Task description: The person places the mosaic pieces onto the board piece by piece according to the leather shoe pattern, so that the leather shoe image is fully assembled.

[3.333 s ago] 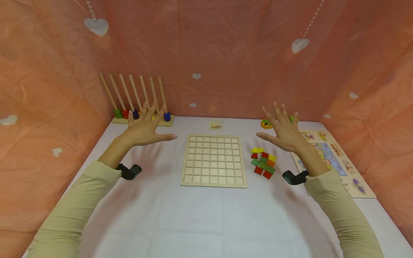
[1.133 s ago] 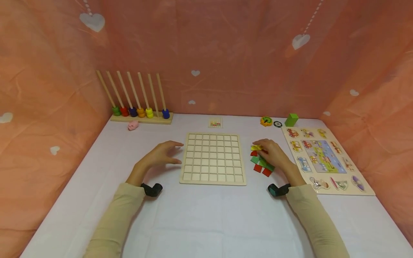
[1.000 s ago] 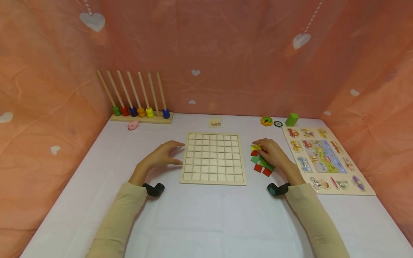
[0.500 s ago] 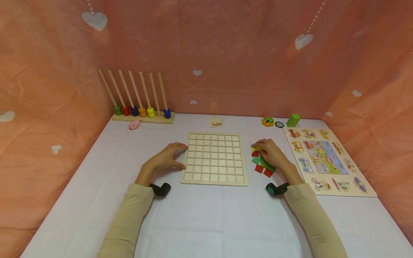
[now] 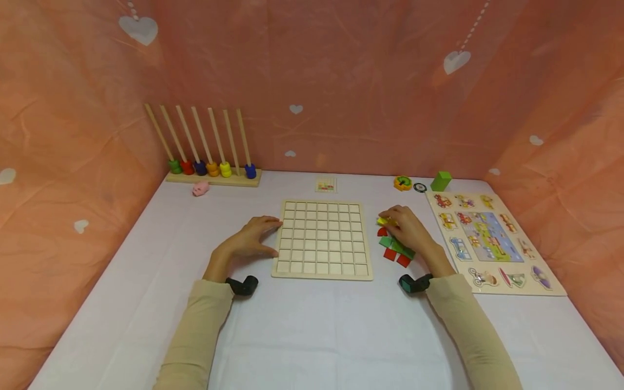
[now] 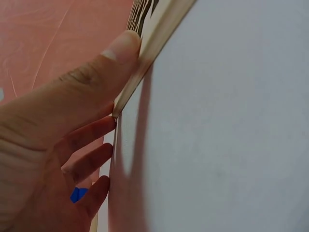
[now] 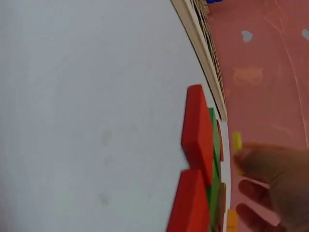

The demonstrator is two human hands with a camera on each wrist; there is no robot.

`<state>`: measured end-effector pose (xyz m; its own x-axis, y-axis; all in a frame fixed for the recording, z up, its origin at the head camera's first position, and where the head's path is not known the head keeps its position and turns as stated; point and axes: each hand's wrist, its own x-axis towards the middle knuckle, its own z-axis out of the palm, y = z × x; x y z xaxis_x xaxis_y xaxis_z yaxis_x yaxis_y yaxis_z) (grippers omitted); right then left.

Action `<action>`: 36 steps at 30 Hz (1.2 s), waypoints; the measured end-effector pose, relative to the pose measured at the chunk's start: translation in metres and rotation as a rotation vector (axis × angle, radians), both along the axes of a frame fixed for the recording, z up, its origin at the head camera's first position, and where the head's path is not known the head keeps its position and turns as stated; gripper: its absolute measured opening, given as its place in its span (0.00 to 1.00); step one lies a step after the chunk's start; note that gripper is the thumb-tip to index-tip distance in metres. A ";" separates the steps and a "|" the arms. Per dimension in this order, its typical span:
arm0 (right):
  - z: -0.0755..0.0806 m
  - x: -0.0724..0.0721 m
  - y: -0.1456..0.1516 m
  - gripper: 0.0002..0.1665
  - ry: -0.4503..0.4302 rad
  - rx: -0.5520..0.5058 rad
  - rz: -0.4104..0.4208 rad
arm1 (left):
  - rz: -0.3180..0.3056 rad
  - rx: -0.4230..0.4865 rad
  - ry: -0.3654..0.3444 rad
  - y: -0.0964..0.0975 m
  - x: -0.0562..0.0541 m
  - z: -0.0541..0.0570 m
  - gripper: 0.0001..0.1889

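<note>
A pale wooden grid board (image 5: 322, 240) lies at the middle of the table. My left hand (image 5: 247, 238) is at its left side, thumb and fingertips spread along the rim, as the left wrist view also shows. My right hand (image 5: 408, 230) pinches a small yellow block (image 7: 237, 140) between thumb and fingers, raised over the other pieces in the right wrist view. Just below that hand lie green blocks (image 5: 402, 248) and red blocks (image 7: 198, 125). The hand hides some of the pile, though an orange block (image 7: 232, 220) shows in the right wrist view.
Behind the board lies a small pattern card (image 5: 325, 184). A bead rack (image 5: 214, 179) and a pink pig (image 5: 200, 188) stand back left. On the right are a picture puzzle (image 5: 453, 265), a green block (image 5: 441, 181), a round black-and-white disc (image 5: 420, 187) and an orange-and-green toy (image 5: 402, 183).
Both hands came down from above the table. The left hand moved right to the board's edge. The right hand reached the pile and has taken a yellow block, now slightly raised.
</note>
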<state>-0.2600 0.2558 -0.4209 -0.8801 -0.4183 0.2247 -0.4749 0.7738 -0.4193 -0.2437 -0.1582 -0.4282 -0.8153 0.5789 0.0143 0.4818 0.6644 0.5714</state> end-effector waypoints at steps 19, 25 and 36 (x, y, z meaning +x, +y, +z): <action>0.017 -0.003 -0.101 0.16 0.058 -0.167 0.283 | -0.011 0.021 0.003 0.001 0.001 0.003 0.37; 0.009 -0.003 -0.133 0.15 0.006 -0.172 0.367 | 0.011 0.019 -0.052 0.001 0.001 0.007 0.37; -0.010 -0.007 -0.161 0.15 -0.049 -0.189 0.344 | 0.029 0.011 -0.078 0.002 0.000 0.007 0.38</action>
